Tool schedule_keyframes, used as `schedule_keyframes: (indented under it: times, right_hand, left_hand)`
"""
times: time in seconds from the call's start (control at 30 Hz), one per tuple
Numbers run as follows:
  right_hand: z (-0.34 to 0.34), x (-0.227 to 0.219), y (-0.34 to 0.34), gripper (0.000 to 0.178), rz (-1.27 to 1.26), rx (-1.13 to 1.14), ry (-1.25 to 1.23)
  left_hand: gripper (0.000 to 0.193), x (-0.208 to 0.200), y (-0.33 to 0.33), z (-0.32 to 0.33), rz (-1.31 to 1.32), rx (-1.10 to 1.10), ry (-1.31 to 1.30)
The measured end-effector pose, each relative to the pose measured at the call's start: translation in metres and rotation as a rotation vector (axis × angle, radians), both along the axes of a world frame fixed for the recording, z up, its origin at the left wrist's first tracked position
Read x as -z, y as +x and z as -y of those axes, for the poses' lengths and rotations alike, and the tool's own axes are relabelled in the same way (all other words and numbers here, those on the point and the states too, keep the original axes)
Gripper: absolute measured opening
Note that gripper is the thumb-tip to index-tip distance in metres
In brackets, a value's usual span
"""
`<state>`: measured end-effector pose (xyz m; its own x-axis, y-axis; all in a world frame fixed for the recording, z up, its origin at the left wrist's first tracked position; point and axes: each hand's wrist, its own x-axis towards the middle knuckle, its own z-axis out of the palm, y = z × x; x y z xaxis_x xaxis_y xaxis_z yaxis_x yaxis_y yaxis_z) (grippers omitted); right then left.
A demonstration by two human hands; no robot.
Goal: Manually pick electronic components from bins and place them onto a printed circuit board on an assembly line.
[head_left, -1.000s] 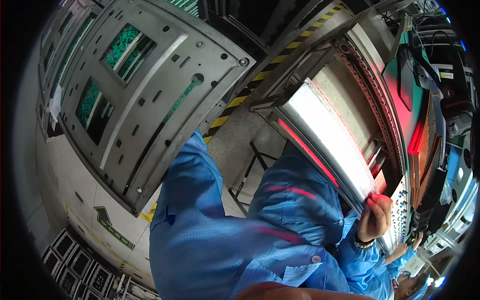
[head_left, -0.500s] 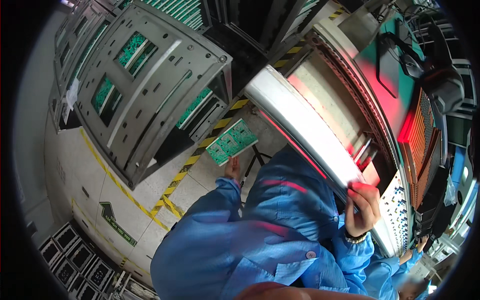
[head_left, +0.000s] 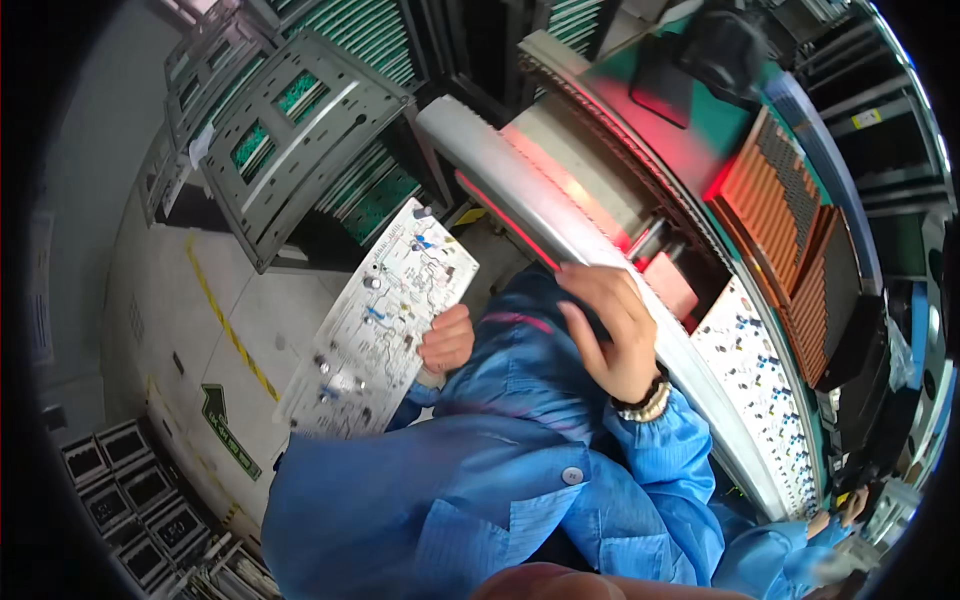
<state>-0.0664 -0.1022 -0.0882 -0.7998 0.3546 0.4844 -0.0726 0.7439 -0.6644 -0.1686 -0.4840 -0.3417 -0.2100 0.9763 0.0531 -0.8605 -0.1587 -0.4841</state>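
My left hand point(head_left: 446, 340) is closed on the right edge of a printed circuit board point(head_left: 385, 310), its fingers curled over the white face. That face is turned toward me and carries blue parts and small round capacitors. Just left of my lap, the board is held tilted, apart from the metal rack. My right hand point(head_left: 618, 330) is open, fingers extended and thumb apart, over the near edge of the pale metal rail point(head_left: 560, 215); I cannot tell how firmly it touches. A beaded bracelet point(head_left: 645, 400) circles that wrist.
A slotted metal rack point(head_left: 310, 130) holding several green boards stands at the far left. Behind the rail lie a populated white board point(head_left: 757, 385) and orange ribbed trays point(head_left: 765, 190). Black crates point(head_left: 125, 500) stack at lower left. Another person's hands point(head_left: 840, 510) show at lower right.
The circuit board has come nearer in my left hand, now showing its white component face instead of the green one. My right hand has shifted up and left along the rail, its fingers straightening.
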Motion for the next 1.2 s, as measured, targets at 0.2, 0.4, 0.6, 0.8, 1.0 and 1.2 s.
schedule_keyframes:
  times: [0.2,0.4,0.6,0.8,1.0,1.2]
  right_hand:
    - [-0.016,-0.016,0.008,0.038,0.396,-0.199,-0.576]
    - [-0.046,-0.026,0.022,0.024,0.151,-0.153,-1.187]
    - [-0.101,-0.026,-0.016,0.024,0.008,0.161,-1.273]
    - [-0.132,-0.012,-0.059,0.026,-0.108,0.2,-1.289]
    - [-0.142,-0.013,-0.063,0.023,-0.11,0.175,-1.27]
    - [-0.14,-0.021,-0.053,0.024,-0.14,0.245,-1.281]
  left_hand:
    - [0.026,-0.108,-0.006,-0.208,0.018,0.412,0.461]
    - [0.044,-0.173,-0.02,-0.277,-0.196,0.639,0.382]
    - [0.059,-0.202,-0.111,-0.271,-1.343,-0.012,-0.446]
    - [0.044,-0.225,-0.186,-0.29,-1.325,-0.42,-0.541]
    - [0.033,-0.229,-0.209,-0.313,-1.398,-0.497,-0.675]
    - [0.03,-0.236,-0.212,-0.329,-1.368,-0.501,-0.694]
